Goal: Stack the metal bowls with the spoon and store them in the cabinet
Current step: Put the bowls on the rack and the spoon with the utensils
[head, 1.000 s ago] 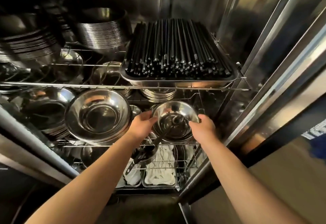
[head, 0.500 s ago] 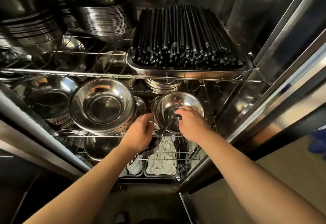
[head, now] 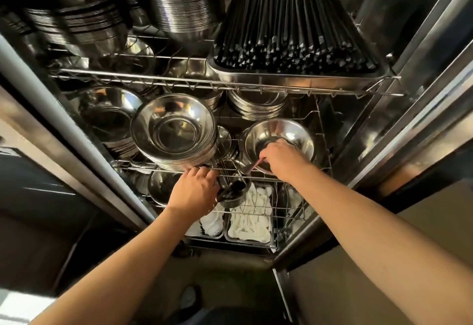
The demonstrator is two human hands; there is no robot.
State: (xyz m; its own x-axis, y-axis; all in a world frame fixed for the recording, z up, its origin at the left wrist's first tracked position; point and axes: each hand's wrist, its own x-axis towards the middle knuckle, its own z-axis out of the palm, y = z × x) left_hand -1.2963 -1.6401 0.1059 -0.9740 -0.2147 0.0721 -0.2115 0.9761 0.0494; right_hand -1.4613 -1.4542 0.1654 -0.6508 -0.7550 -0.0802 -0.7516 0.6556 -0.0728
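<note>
A metal bowl (head: 294,132) rests on the right of the cabinet's middle wire shelf (head: 268,177). My right hand (head: 284,158) reaches into it, its fingers closed on a metal spoon (head: 249,169) whose handle pokes out over the bowl's front rim. My left hand (head: 194,191) is lower, at the shelf's front wire, with fingers curled. Its thumb lies against a small round metal cup (head: 231,194) with a dark inside. Whether it grips that cup is hidden. A stack of larger metal bowls (head: 174,132) stands just to the left.
The upper shelf carries a tray of black chopsticks (head: 294,38) and stacks of metal dishes (head: 184,10). More plate stacks (head: 256,107) stand behind the bowl. White items fill trays (head: 249,222) on the bottom shelf. The open steel door (head: 409,120) stands on the right.
Both hands held the bowl by its rim a second ago. My right hand moved inside the bowl onto the spoon. My left hand let go and dropped to the shelf's front wire.
</note>
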